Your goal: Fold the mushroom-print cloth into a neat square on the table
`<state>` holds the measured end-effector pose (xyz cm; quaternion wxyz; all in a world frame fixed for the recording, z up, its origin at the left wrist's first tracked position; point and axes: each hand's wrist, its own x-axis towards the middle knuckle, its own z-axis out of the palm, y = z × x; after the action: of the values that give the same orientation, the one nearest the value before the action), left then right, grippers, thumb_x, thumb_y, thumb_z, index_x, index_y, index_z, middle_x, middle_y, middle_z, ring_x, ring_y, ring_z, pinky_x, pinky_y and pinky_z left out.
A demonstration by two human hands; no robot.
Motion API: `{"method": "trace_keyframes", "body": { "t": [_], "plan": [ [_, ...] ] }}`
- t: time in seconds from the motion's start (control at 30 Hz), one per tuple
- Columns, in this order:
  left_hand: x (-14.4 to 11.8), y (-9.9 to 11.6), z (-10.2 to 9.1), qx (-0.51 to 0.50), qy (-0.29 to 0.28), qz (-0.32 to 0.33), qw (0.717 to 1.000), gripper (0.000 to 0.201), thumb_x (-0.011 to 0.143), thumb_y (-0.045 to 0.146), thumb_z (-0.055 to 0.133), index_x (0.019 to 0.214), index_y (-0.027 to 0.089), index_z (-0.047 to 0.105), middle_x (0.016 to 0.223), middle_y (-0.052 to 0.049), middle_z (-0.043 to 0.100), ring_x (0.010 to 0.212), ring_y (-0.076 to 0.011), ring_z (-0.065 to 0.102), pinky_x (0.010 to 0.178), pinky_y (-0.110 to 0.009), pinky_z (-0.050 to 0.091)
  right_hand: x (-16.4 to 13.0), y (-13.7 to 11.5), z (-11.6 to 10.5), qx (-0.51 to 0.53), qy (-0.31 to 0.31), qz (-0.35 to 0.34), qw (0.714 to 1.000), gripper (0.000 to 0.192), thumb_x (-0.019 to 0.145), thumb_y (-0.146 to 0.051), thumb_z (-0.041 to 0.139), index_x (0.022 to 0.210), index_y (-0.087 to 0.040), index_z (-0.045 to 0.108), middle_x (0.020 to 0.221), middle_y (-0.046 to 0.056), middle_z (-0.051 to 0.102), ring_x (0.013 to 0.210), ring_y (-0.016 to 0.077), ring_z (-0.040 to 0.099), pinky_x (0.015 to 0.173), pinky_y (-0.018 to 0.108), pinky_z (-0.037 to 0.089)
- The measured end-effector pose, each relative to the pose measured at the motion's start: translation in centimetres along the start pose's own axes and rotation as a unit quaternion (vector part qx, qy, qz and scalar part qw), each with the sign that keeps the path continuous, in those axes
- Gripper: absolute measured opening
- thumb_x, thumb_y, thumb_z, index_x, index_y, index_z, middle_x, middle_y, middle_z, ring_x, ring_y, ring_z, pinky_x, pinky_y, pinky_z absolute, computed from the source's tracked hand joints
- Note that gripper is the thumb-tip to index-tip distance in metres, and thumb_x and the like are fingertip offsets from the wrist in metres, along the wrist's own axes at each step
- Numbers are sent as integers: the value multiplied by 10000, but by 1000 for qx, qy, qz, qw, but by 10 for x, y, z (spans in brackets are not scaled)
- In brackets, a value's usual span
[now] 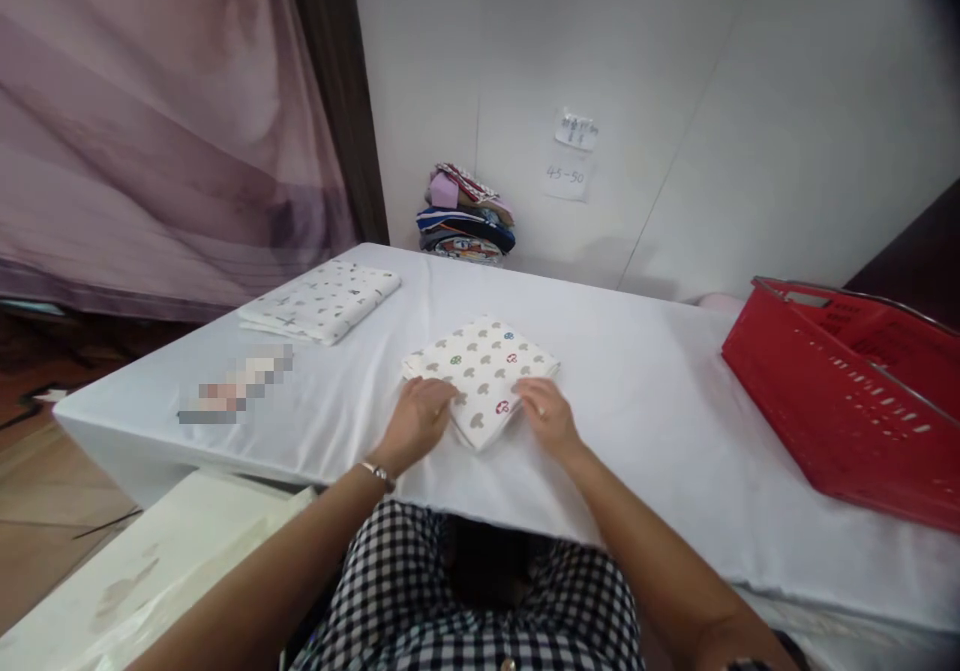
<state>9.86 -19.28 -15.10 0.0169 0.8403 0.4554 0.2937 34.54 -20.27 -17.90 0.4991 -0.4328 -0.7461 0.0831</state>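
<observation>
Here we are, with our left hand (pixel 420 416) at the lower left edge of a folded mushroom-print cloth (pixel 484 366), fingers curled inward and bunched together. Our right hand (pixel 547 411) matches it on the lower right edge, fingers bent over the border; whether either one pinches the fabric or merely presses on it, we can't tell.

And what a neat packet between them! It lies flat on the white tablecloth (pixel 637 391), turned like a diamond, one corner pointing at us. The ground is white, with rows of grey-beige mushrooms, and look at those bright ones: red on the right and near the front, green on the left, blue up by the far corner. Layers show along the edges, and the top looks smooth.

Out past our left wrist, with its bracelet (pixel 379 473), a second folded cloth (pixel 330 296), white with small dark motifs, lies near the table's far left end. Over on the right sits a red plastic basket (pixel 840 401), and beyond the far edge a stack of folded fabrics (pixel 465 216) rises against the pale wall (pixel 637 71).
</observation>
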Motion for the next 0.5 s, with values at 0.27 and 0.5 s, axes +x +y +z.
{"method": "trace_keyframes", "body": {
  "t": [0.27,0.5],
  "plan": [
    [-23,50,26,30,-31,104,994,223,893,248,439,1074,260,569,1132,-6,638,1104,-195,533,1080,-488,252,51,98,-35,-31,-41,354,934,353,754,-333,543,1067,-198,635,1145,84,617,1051,226,563,917,382,420],
    [-31,-28,5,59,-24,42,997,248,882,180,398,1006,225,608,1092,-30,667,1127,-213,537,1052,-525,249,-4,54,-24,-32,-58,344,937,290,739,-440,549,907,-215,620,803,12,659,716,192,583,667,313,447]
  ]
}}
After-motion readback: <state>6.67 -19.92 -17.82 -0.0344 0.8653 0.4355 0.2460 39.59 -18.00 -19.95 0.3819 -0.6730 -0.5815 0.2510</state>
